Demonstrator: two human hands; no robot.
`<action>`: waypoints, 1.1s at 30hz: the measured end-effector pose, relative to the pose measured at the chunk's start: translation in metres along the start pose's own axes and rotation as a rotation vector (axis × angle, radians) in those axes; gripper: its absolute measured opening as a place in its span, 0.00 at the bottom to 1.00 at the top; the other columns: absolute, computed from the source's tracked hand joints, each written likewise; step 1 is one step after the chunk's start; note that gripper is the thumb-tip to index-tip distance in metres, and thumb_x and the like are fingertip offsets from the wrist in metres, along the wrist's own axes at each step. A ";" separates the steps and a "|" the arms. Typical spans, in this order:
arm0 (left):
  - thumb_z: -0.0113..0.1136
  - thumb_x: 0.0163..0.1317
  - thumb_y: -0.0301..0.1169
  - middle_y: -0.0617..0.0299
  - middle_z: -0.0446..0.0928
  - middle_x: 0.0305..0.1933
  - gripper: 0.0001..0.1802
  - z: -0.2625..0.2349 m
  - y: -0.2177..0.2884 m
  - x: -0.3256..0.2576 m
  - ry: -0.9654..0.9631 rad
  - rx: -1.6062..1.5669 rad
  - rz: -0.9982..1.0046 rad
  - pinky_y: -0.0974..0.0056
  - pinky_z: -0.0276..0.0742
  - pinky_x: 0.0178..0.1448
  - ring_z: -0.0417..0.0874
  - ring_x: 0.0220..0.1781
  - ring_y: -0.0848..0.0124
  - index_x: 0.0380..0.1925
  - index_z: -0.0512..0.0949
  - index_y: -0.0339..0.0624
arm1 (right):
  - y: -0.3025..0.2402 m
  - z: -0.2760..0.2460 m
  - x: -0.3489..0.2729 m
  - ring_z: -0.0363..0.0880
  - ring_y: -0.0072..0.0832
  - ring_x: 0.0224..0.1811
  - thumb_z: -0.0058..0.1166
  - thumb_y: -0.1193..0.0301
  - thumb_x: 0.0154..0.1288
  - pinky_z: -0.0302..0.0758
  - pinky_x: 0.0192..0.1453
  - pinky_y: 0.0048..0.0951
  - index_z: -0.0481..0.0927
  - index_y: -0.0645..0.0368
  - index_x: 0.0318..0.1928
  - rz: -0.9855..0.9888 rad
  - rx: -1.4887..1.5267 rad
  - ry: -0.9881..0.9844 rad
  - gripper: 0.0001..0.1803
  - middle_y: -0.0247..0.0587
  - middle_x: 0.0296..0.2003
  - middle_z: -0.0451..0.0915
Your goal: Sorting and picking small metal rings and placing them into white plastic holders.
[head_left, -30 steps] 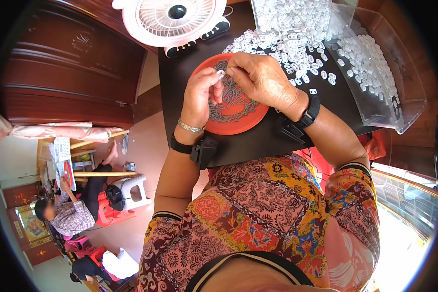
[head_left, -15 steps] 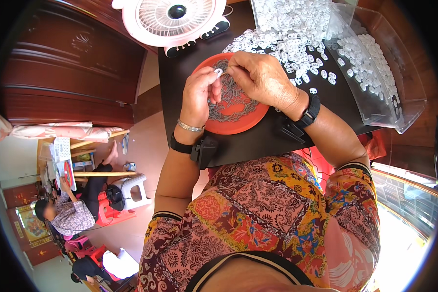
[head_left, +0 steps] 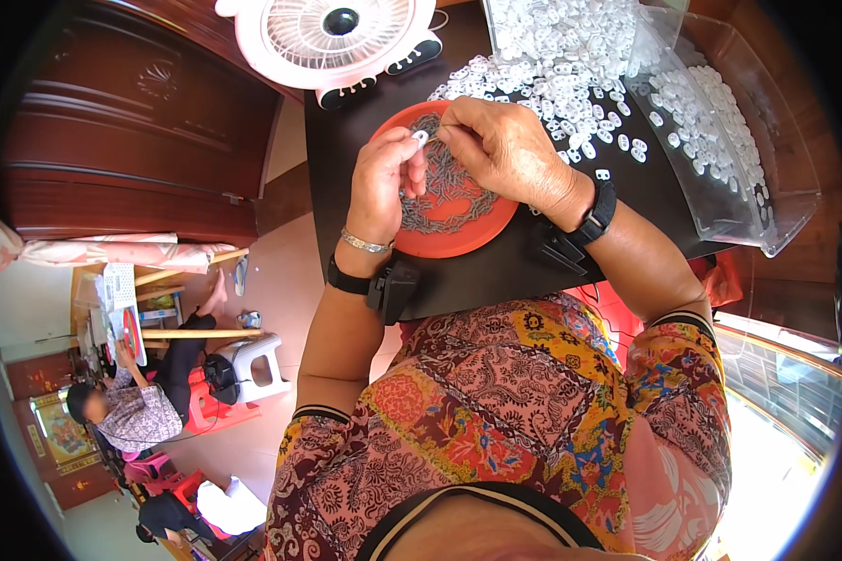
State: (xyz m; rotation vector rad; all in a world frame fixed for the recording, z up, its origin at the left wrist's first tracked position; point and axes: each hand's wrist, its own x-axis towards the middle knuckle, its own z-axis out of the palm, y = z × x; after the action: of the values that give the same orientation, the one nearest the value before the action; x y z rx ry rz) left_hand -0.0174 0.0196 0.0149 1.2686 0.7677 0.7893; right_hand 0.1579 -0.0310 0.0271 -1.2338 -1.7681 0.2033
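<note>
My left hand (head_left: 384,178) pinches a small white oval plastic piece (head_left: 420,137) with holes between thumb and forefinger. Right beside it, my right hand (head_left: 500,150) is closed, thumb and forefinger pressed on something thin that I cannot make out. Both hands are above an orange-red round plate (head_left: 440,247). Many small grey screw-like pieces (head_left: 454,201) lie spread on that plate. A heap of white oval pieces like the held one (head_left: 571,103) spills over the dark table (head_left: 496,277) beyond my right hand.
A pink-and-white fan (head_left: 337,28) stands at the table's far left. At the right, a clear plastic bin (head_left: 720,224) holds more white pieces. On the left, a person (head_left: 140,416) sits working beside a white stool (head_left: 257,369); another person in dark clothing (head_left: 166,516) is farther down.
My right hand's fingers have shifted very slightly by the white piece. Otherwise both hands keep their places.
</note>
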 end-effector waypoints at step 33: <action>0.50 0.63 0.36 0.66 0.72 0.20 0.11 0.010 -0.004 -0.006 0.052 -0.062 0.008 0.75 0.64 0.25 0.72 0.20 0.78 0.28 0.74 0.40 | -0.002 0.008 -0.005 0.80 0.37 0.29 0.61 0.63 0.53 0.76 0.31 0.34 0.75 0.56 0.28 -0.050 -0.070 -0.060 0.12 0.38 0.25 0.79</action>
State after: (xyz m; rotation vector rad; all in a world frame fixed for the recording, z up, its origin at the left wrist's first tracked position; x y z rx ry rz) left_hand -0.0120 0.0092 0.0127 1.2000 0.7744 0.8489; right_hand 0.1507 -0.0332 0.0211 -1.2432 -1.8694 0.1520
